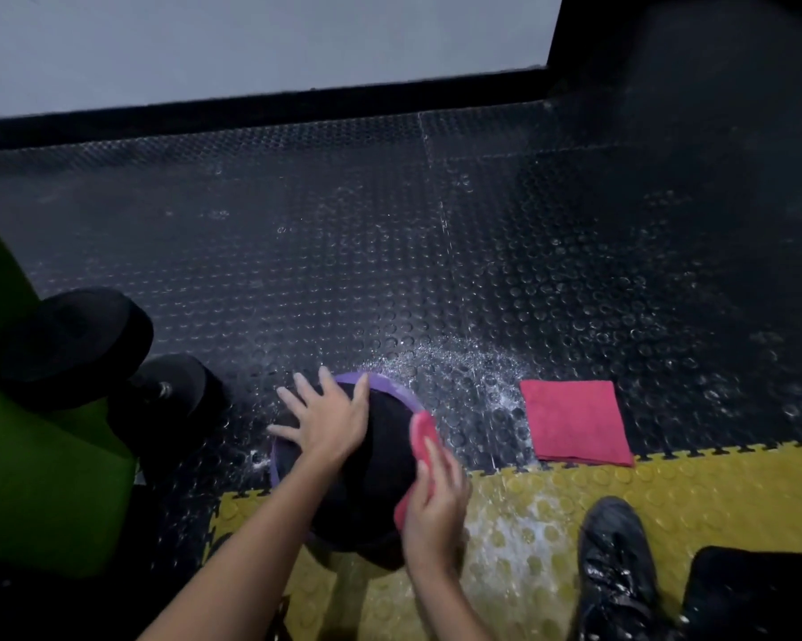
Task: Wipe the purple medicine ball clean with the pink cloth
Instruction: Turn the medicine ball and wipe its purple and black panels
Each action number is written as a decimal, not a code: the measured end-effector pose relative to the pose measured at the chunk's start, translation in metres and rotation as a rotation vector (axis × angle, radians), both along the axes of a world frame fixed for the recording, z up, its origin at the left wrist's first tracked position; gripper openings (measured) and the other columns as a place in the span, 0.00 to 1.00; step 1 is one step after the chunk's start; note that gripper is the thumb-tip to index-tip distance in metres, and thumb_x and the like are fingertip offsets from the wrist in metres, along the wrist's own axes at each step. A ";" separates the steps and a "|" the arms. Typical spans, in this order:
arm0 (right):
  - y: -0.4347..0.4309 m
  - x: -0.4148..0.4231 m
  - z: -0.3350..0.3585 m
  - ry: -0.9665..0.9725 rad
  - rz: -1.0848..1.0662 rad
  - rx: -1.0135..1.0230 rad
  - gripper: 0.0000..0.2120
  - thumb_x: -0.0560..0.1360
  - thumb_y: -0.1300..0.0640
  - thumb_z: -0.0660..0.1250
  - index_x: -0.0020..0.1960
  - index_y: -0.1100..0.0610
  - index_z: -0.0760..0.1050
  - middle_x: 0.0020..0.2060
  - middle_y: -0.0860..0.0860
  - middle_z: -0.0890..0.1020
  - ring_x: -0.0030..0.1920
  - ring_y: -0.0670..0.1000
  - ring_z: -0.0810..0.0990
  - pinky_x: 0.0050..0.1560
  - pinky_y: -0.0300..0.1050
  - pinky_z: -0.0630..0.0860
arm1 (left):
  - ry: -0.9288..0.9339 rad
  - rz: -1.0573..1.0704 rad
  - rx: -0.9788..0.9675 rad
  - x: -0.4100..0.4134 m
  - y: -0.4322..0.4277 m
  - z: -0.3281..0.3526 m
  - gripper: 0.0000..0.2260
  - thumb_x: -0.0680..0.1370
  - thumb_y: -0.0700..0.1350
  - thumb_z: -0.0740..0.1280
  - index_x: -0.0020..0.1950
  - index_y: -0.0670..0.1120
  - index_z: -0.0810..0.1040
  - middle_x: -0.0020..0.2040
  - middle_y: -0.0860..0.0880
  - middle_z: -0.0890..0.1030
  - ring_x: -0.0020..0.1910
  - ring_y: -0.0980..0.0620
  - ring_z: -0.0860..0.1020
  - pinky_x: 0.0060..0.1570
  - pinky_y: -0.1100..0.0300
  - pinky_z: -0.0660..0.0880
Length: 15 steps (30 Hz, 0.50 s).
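Observation:
The medicine ball (380,455), black with purple bands, sits on the floor where the black mat meets the yellow one. My left hand (327,416) lies flat on its top left with fingers spread. My right hand (436,501) presses a pink cloth (423,432) against the ball's right side, fingers fairly straight over the cloth. A second pink cloth (574,423) lies folded on the black mat to the right of the ball.
Wet splashes (459,367) cover the studded black mat behind the ball and the yellow mat (551,483). A black dumbbell (93,353) and a green block (33,455) stand at the left. My black shoe (616,562) rests at the lower right. A white wall runs along the back.

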State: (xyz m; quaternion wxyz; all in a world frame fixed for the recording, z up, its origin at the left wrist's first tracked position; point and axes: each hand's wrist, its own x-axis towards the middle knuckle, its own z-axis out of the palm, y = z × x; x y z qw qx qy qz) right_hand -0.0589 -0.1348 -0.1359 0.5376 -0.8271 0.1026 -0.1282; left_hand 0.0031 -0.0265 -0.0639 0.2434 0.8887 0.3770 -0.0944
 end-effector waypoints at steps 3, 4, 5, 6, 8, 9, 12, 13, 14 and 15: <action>-0.008 0.007 -0.001 0.253 -0.107 0.079 0.15 0.74 0.65 0.62 0.58 0.54 0.78 0.50 0.52 0.79 0.51 0.56 0.76 0.55 0.49 0.70 | 0.070 0.011 0.034 -0.003 -0.011 -0.006 0.30 0.80 0.62 0.49 0.77 0.46 0.53 0.77 0.43 0.52 0.76 0.39 0.47 0.66 0.30 0.48; -0.007 0.010 0.004 0.256 -0.100 0.035 0.15 0.74 0.66 0.63 0.57 0.54 0.79 0.50 0.52 0.80 0.50 0.57 0.76 0.55 0.47 0.69 | 0.045 0.019 0.059 -0.010 -0.013 -0.009 0.30 0.80 0.61 0.49 0.76 0.46 0.54 0.77 0.43 0.53 0.76 0.40 0.49 0.66 0.31 0.49; -0.004 0.012 0.009 0.214 -0.074 -0.026 0.14 0.73 0.64 0.62 0.55 0.54 0.79 0.50 0.51 0.80 0.49 0.58 0.76 0.53 0.43 0.67 | 0.015 0.027 0.085 -0.017 -0.013 -0.012 0.29 0.80 0.60 0.49 0.76 0.46 0.55 0.77 0.43 0.55 0.76 0.41 0.50 0.67 0.32 0.50; -0.001 0.012 0.014 0.147 -0.027 -0.093 0.13 0.73 0.61 0.62 0.54 0.54 0.80 0.50 0.50 0.81 0.48 0.57 0.76 0.51 0.40 0.65 | -0.010 0.036 0.105 -0.023 -0.010 -0.013 0.28 0.80 0.60 0.49 0.76 0.46 0.57 0.77 0.44 0.56 0.75 0.42 0.52 0.67 0.33 0.51; 0.007 0.008 0.022 0.005 0.128 -0.200 0.15 0.73 0.54 0.58 0.54 0.51 0.80 0.50 0.45 0.80 0.48 0.52 0.74 0.50 0.37 0.65 | -0.047 0.066 0.114 -0.032 0.005 -0.016 0.27 0.80 0.59 0.51 0.75 0.46 0.60 0.76 0.45 0.59 0.75 0.43 0.55 0.68 0.36 0.54; 0.010 0.008 0.024 -0.055 0.216 -0.245 0.16 0.73 0.53 0.56 0.54 0.50 0.79 0.51 0.44 0.80 0.48 0.50 0.73 0.51 0.37 0.65 | -0.071 0.080 0.103 -0.037 0.014 -0.018 0.26 0.80 0.58 0.51 0.75 0.46 0.61 0.76 0.45 0.60 0.75 0.44 0.56 0.68 0.38 0.55; 0.011 0.018 0.020 -0.022 0.365 -0.263 0.13 0.76 0.56 0.58 0.55 0.50 0.79 0.53 0.44 0.79 0.50 0.48 0.72 0.52 0.35 0.65 | -0.179 0.133 0.038 -0.056 0.042 -0.025 0.24 0.81 0.56 0.54 0.74 0.45 0.63 0.74 0.45 0.63 0.74 0.45 0.60 0.69 0.43 0.58; 0.008 0.024 0.018 0.102 0.360 -0.202 0.13 0.76 0.58 0.59 0.56 0.50 0.78 0.54 0.44 0.79 0.52 0.48 0.73 0.52 0.34 0.66 | -0.210 0.154 0.021 -0.061 0.048 -0.026 0.24 0.81 0.55 0.55 0.73 0.45 0.64 0.74 0.45 0.64 0.73 0.45 0.61 0.69 0.45 0.59; 0.004 0.030 0.015 0.238 0.346 -0.131 0.13 0.77 0.59 0.60 0.58 0.49 0.77 0.55 0.44 0.78 0.53 0.47 0.75 0.53 0.35 0.68 | -0.237 0.173 0.014 -0.066 0.053 -0.028 0.23 0.81 0.55 0.55 0.73 0.45 0.65 0.73 0.45 0.65 0.72 0.45 0.62 0.69 0.46 0.60; 0.000 0.034 0.012 0.357 0.325 -0.072 0.13 0.77 0.59 0.61 0.59 0.49 0.76 0.56 0.44 0.78 0.54 0.47 0.76 0.54 0.38 0.69 | -0.261 0.185 0.013 -0.071 0.055 -0.029 0.24 0.81 0.56 0.55 0.73 0.45 0.65 0.73 0.45 0.66 0.72 0.45 0.63 0.69 0.47 0.61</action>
